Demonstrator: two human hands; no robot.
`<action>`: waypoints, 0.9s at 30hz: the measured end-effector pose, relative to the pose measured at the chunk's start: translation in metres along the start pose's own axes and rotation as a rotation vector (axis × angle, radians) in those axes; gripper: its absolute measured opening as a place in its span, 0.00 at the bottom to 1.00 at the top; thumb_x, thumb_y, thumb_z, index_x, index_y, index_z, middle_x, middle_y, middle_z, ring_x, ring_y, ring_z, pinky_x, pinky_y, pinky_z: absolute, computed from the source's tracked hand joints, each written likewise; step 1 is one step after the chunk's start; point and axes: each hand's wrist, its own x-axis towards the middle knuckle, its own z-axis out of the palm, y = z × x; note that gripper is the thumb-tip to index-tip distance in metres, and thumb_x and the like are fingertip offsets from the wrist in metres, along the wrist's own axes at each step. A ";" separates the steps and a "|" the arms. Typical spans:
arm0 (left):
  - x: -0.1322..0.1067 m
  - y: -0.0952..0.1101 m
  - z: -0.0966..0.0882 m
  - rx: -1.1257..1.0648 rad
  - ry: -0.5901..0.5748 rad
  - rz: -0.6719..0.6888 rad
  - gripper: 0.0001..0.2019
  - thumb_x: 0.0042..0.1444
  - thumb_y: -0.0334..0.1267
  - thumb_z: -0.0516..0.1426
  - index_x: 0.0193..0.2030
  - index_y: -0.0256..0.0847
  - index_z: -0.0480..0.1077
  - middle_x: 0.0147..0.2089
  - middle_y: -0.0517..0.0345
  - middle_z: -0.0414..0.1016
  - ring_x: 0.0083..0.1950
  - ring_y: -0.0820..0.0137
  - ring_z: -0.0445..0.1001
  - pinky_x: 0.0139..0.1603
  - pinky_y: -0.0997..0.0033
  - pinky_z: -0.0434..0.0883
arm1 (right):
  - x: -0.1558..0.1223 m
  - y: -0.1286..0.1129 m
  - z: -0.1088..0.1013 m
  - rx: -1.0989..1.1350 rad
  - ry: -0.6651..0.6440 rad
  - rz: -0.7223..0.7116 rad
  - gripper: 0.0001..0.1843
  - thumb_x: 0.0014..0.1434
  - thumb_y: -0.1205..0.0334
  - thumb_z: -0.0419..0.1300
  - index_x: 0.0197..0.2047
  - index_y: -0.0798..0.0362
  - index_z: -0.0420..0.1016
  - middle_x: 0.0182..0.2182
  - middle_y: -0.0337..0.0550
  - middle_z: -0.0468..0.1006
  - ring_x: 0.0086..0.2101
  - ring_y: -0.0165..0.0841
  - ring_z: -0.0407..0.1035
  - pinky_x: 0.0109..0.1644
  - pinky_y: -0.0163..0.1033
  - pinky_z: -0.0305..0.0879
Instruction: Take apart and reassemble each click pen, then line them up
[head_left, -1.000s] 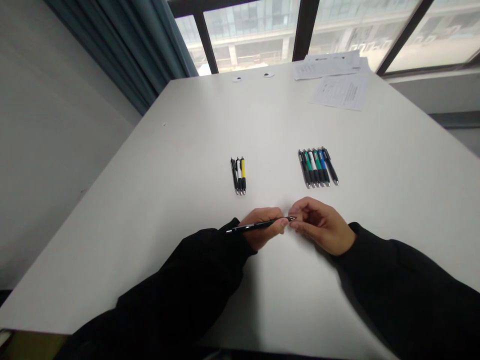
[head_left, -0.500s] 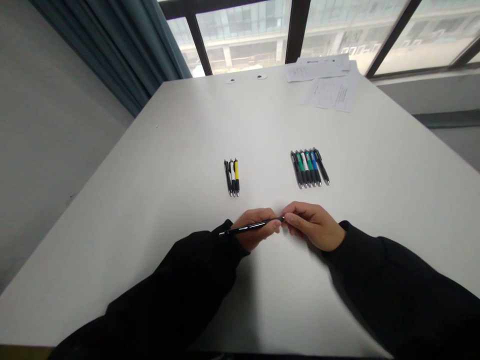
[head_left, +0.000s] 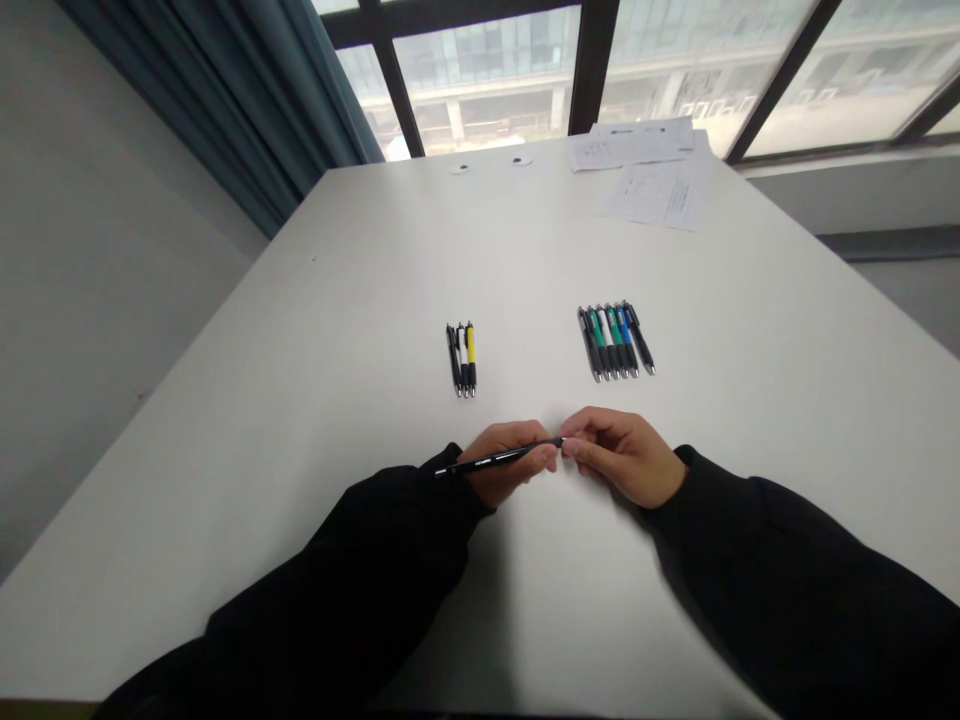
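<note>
A black pen (head_left: 491, 460) is held nearly level above the near part of the white table (head_left: 360, 290). My left hand (head_left: 510, 462) is closed around its barrel, thumb along the near side. My right hand (head_left: 621, 455) pinches the pen's right-hand tip between thumb and fingers, which hide the very end. Beyond my left hand lie three pens side by side: a black pen (head_left: 454, 360), a white pen (head_left: 463, 350) and a yellow pen (head_left: 471, 345). Farther right, a row of several pens (head_left: 611, 340) in black, green, white and blue lies beyond my right hand.
Printed papers (head_left: 652, 190) lie at the table's far right corner. Two small white oval pieces with dark spots (head_left: 460, 169) sit by the far edge. A blue curtain (head_left: 247, 100) hangs at the left, and windows (head_left: 487, 80) stand behind the table.
The view has shifted slightly, so everything sits a little lower in the picture. Both hands keep the same hold on the black pen.
</note>
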 end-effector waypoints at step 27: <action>0.002 0.003 -0.003 -0.150 -0.014 -0.054 0.16 0.59 0.45 0.56 0.37 0.32 0.77 0.28 0.54 0.75 0.23 0.78 0.62 0.24 0.77 0.63 | -0.002 0.009 -0.002 0.005 0.075 -0.232 0.06 0.55 0.61 0.68 0.32 0.53 0.78 0.33 0.42 0.74 0.29 0.31 0.70 0.34 0.41 0.68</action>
